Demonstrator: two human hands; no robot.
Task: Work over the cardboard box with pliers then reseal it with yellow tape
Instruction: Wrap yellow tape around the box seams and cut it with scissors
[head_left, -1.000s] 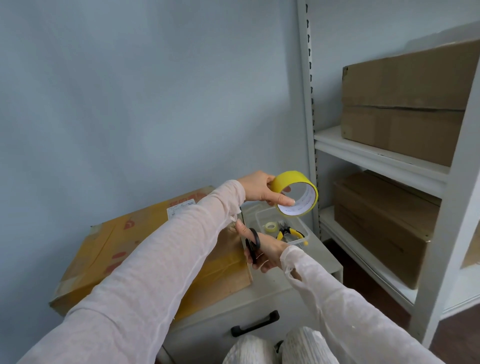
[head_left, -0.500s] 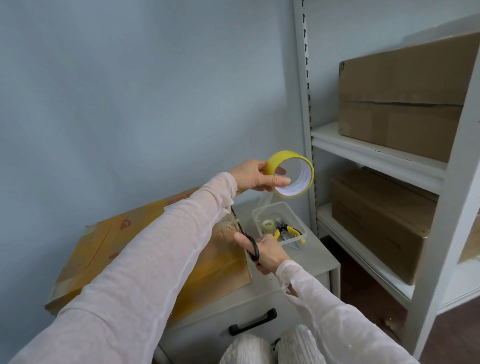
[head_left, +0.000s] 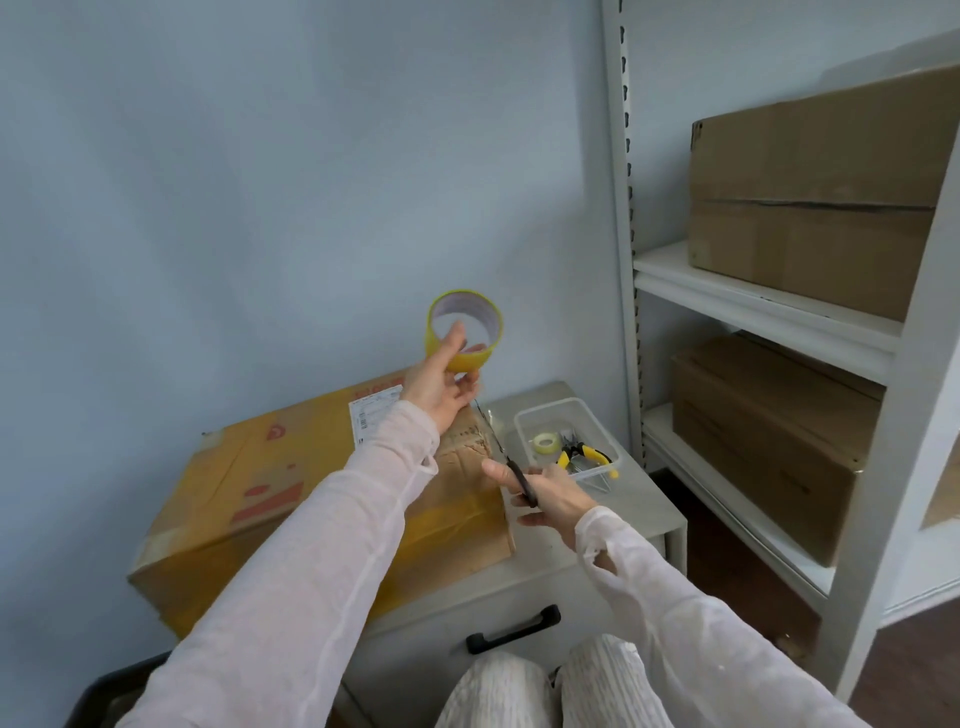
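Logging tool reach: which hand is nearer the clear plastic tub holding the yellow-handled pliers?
Right. The right hand, gripping black-handled scissors, is just in front of the clear plastic tub; the left hand holds the yellow tape roll, raised, farther left.

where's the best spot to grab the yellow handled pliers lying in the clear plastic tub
Take the yellow-handled pliers by their two splayed handles, coming straight down from above: they lie flat inside the clear plastic tub, whose walls block a sideways reach, and the handles are the widest part showing.
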